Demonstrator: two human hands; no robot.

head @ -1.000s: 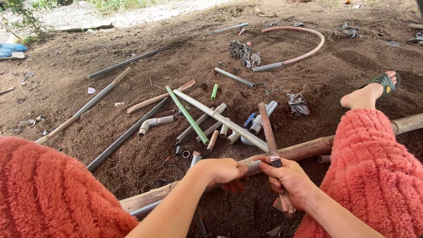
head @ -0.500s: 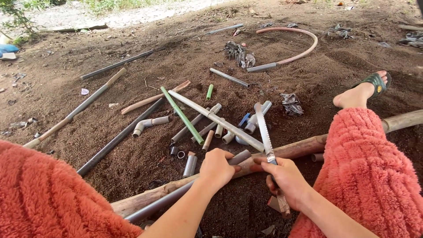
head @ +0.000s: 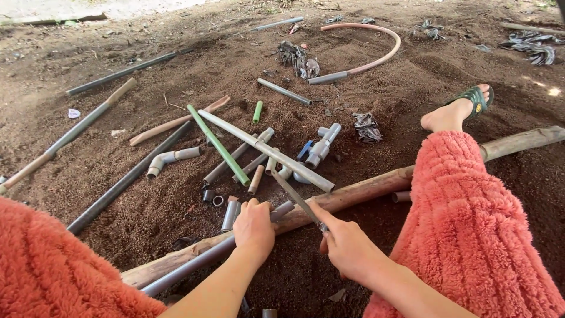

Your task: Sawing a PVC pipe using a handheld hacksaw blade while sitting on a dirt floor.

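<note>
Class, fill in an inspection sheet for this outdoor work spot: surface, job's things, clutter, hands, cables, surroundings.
Surface: bare brown soil, loose and uneven.
Job's things: grey pipe lying against a wooden pole; thin saw blade angled over the pipe's end.
Clutter: green pipe, long grey pipe, elbow fitting, short offcuts, crumpled foil scraps.
Hands: left hand gripping the grey pipe; right hand holding the saw blade.
Cables: nothing seen; one curved pinkish hose.
Surroundings: sandalled foot, fuzzy orange clothing.
</note>
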